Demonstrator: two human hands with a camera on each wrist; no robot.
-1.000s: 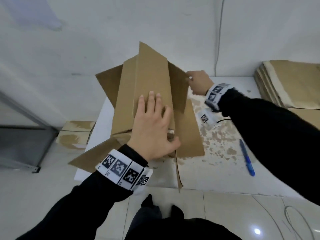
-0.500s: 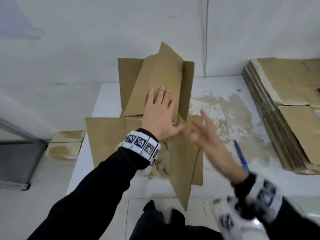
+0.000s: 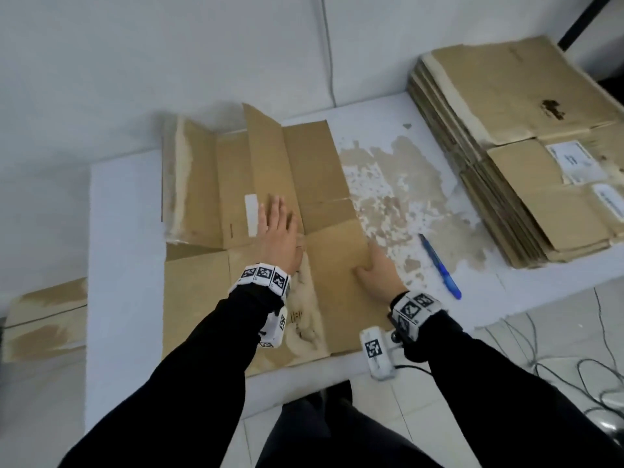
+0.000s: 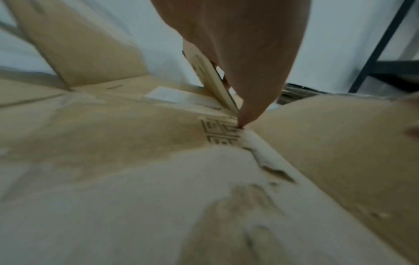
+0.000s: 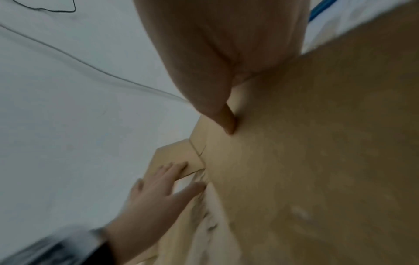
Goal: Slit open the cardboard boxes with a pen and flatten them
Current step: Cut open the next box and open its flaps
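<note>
A brown cardboard box (image 3: 216,282) lies opened out and nearly flat on the white table (image 3: 121,265); one far flap (image 3: 263,157) still stands up a little. My left hand (image 3: 278,231) presses flat on the middle of the cardboard with its fingers straight. My right hand (image 3: 380,271) presses flat on the right panel (image 3: 337,292) near its edge. In the right wrist view the right panel (image 5: 317,161) fills the frame and my left hand (image 5: 158,188) shows beyond it. A blue pen (image 3: 439,265) lies on the table to the right of my right hand, untouched.
A tall stack of flattened boxes (image 3: 506,163) takes up the table's right end. Another box (image 3: 44,319) sits on the floor to the left. Cables (image 3: 557,359) trail over the floor at the right. The wall stands close behind the table.
The box stood half collapsed a second ago and now lies pressed down. My right hand left the far flap and came down on the right panel. My left hand stayed on top.
</note>
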